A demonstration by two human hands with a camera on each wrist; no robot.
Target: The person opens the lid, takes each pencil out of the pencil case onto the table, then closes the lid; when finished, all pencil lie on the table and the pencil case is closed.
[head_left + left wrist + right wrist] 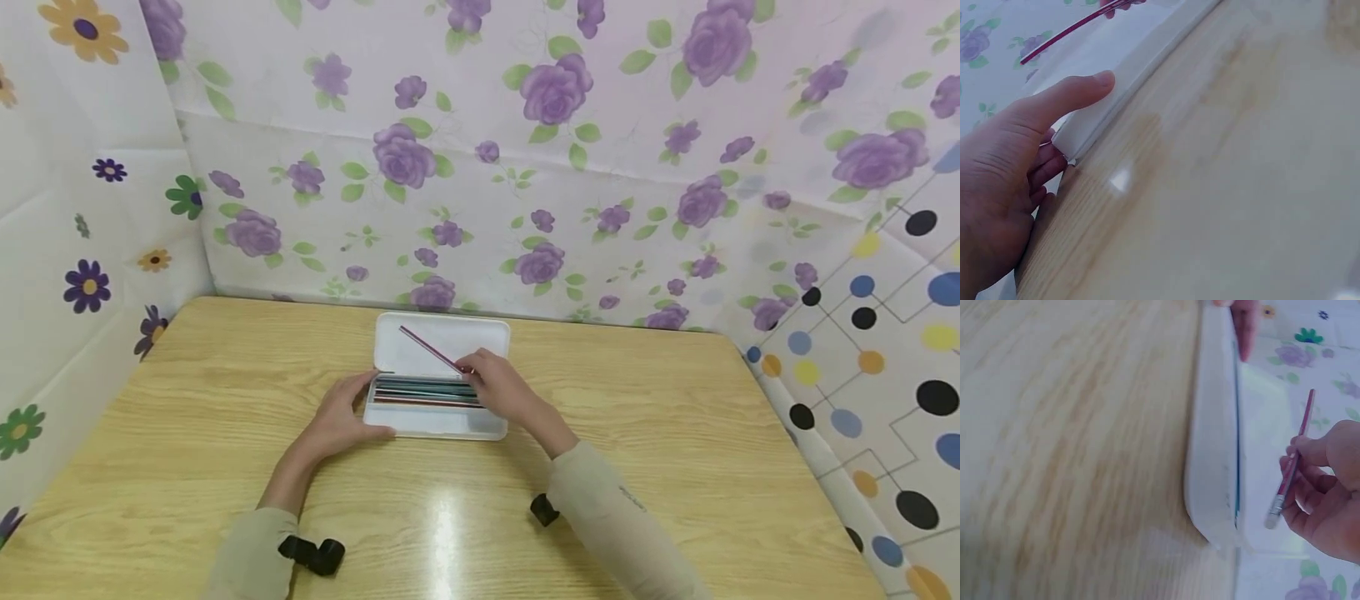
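Note:
A white pencil case (442,422) lies open on the table, its lid (397,355) folded back toward the wall. Several pencils (420,390), dark green, red and brown among them, lie side by side in it. My left hand (336,423) holds the case's left end, thumb along the front and fingers at the back corner. Over the right part of the case, my right hand (501,388) pinches a dark red pencil (427,347). In the right wrist view this pencil (1307,415) slants, its silver eraser end pointing down; the far end reaches over the lid in the head view.
The wooden table (645,433) extends around the case. Behind it hangs a rose-patterned cloth (465,192), with a flowered sheet (45,275) on the left and a dotted one (885,400) on the right. Black camera mounts (327,557) sit at the wrists.

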